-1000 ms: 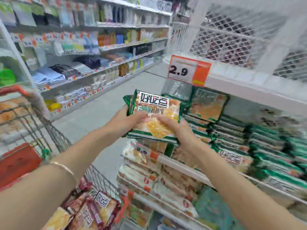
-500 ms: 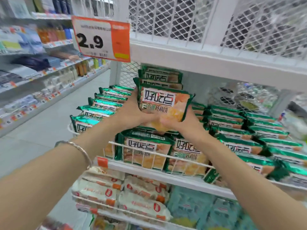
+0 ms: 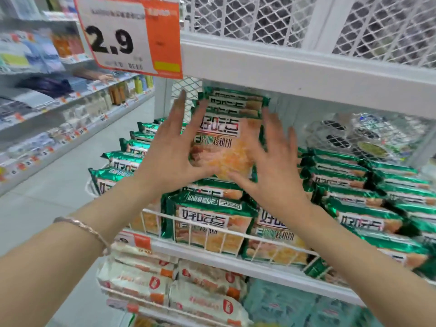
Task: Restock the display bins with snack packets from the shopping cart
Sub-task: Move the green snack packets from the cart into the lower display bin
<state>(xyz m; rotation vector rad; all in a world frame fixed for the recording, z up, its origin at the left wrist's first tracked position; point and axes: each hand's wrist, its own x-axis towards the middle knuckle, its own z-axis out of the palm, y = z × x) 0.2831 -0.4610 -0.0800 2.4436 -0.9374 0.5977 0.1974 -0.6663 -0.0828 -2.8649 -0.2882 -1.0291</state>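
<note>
Item under inspection: one green-and-orange snack packet [image 3: 221, 147], standing face-out, top tilted back, on the stocked pile in the upper display bin [image 3: 207, 255], near frame centre.

Hands: two. The left hand [image 3: 169, 159] is at the packet's 9 o'clock and the right hand [image 3: 276, 173] at its 3 o'clock. Both have fingers straight and spread, gripping nothing. Motion blur prevents confirming whether either one touches the packet.

At 12 o'clock of the packet, a short stack of like packets [image 3: 233, 102] lies flat; the count is unclear, at least two. At 6 o'clock, two packets face out behind the bin's wire rail, with a third partly hidden by the left forearm. At least five more stand edge-on toward 9 o'clock. The rows toward 3 o'clock are too tightly packed to count.

One bracelet [image 3: 82, 228] sits on the left wrist. One price sign [image 3: 127, 36], reading 2.9, hangs at 11 o'clock. A white mesh panel [image 3: 259, 20] spans 12 to 2 o'clock. White packets [image 3: 141, 279] fill the bin at 7 o'clock. Blurred aisle shelving [image 3: 47, 95] runs along 9 to 10 o'clock.
</note>
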